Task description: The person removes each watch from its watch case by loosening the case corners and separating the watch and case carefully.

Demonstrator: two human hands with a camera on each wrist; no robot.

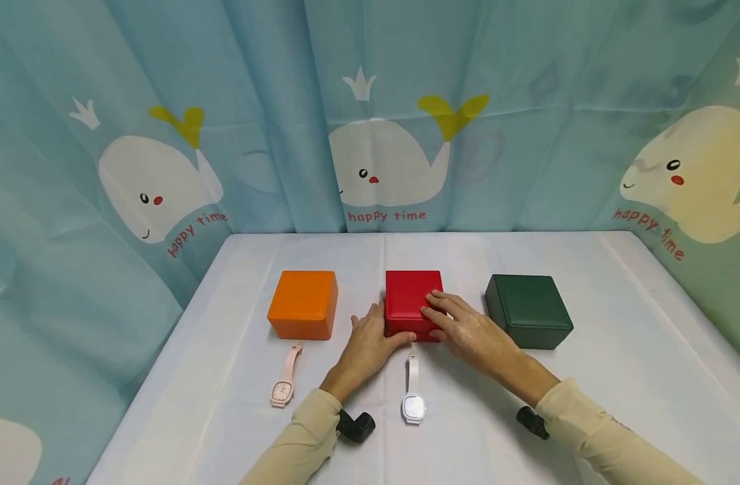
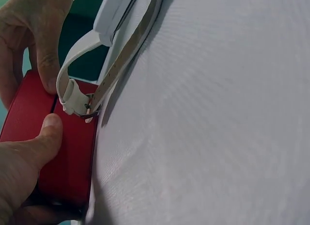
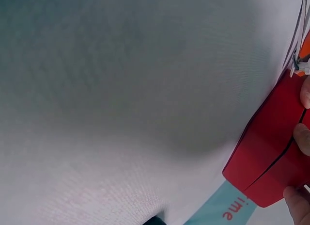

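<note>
A red box [image 1: 409, 293] with a closed lid stands in the middle of the white table. My left hand [image 1: 368, 343] grips its left side, fingers along the wall and thumb across the front, just below the lid seam in the left wrist view. From the right, my right hand [image 1: 467, 330] holds the lid, fingertips on its top and right edge, thumb hidden in the head view. At the seam, the left wrist view shows a right-hand digit pressing the front [image 2: 48, 72]. A white wristwatch [image 1: 413, 397] lies stretched out before the box, its buckle end towards it.
To the left stands an orange box [image 1: 302, 300], with a pink wristwatch [image 1: 285, 380] in front of it. A dark green box [image 1: 528, 306] sits to the right, beside my right forearm. Behind the table hangs a blue curtain [image 1: 279, 135] printed with whales.
</note>
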